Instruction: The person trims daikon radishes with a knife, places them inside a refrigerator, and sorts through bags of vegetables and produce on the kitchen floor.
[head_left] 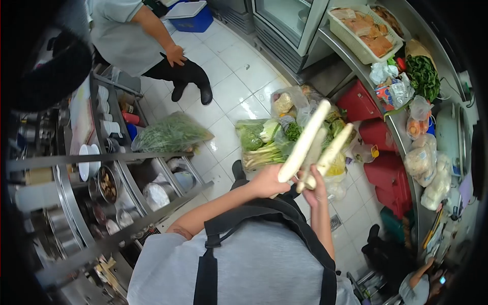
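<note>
My left hand [272, 180] is closed around the lower end of a long white daikon [304, 142], which points up and away from me. Beside it, my right hand [317, 187] is closed on the lower end of a second daikon [334, 150]. Between these two lies a third, greyer daikon [316, 146], partly hidden; which hand bears it I cannot tell. Below the daikons, on the floor, is a pile of bagged vegetables [260, 142] with leafy greens and pale stalks.
A bag of green herbs [170, 132] lies on the tiles near the left shelving [188, 195]. Another person [152, 46] stands at upper left; one more person [414, 284] is at lower right. Red bins [386, 178] sit under the right counter, which carries a meat basket [345, 38].
</note>
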`<state>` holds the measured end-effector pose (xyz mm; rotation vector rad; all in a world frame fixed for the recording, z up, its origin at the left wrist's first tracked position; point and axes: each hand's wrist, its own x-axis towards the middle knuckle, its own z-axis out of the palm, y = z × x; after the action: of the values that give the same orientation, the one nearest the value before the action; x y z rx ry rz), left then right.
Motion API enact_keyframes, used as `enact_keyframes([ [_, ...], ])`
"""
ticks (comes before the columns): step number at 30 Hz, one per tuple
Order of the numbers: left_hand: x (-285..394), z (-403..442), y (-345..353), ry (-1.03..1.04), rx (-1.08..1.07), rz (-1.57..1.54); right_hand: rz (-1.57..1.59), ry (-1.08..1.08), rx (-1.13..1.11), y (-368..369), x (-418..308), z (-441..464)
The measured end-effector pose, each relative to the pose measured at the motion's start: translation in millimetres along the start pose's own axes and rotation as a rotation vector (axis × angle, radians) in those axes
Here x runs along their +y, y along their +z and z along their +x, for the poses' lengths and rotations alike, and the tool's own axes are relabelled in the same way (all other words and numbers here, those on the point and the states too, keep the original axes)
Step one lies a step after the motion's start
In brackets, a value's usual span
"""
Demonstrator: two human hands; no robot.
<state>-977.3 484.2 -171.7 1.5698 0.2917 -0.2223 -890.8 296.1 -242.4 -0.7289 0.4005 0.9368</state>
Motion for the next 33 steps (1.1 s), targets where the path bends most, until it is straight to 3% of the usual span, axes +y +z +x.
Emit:
enact_keyframes([
  [2,-9,-4,-27,-0.076,-0.114,0.153,0.165,-0.023,0.151,37,45,15],
  [5,-12,4,-68,-0.151,-0.379,0.491,0.327,-0.027,0.145,70,72,21],
  [9,-24,28,-78,-0.186,-0.69,0.805,0.326,-0.157,0.26,50,98,22],
  [12,-9,39,-68,-0.069,-0.724,0.745,0.333,-0.29,0.332,43,97,18],
  [17,16,72,-74,-0.128,-0.802,0.729,0.482,-0.471,0.342,23,75,28],
  [25,44,211,-192,0.259,-0.261,0.624,0.59,-0.634,0.278,15,21,38],
  [28,104,284,-245,0.549,-0.026,0.681,0.553,-0.726,0.263,37,5,57],
  [30,174,323,-267,0.623,0.124,0.69,0.536,-0.802,0.25,56,-1,74],
  [33,279,395,-292,1.001,0.275,0.716,0.464,-0.935,0.319,130,-18,104],
])
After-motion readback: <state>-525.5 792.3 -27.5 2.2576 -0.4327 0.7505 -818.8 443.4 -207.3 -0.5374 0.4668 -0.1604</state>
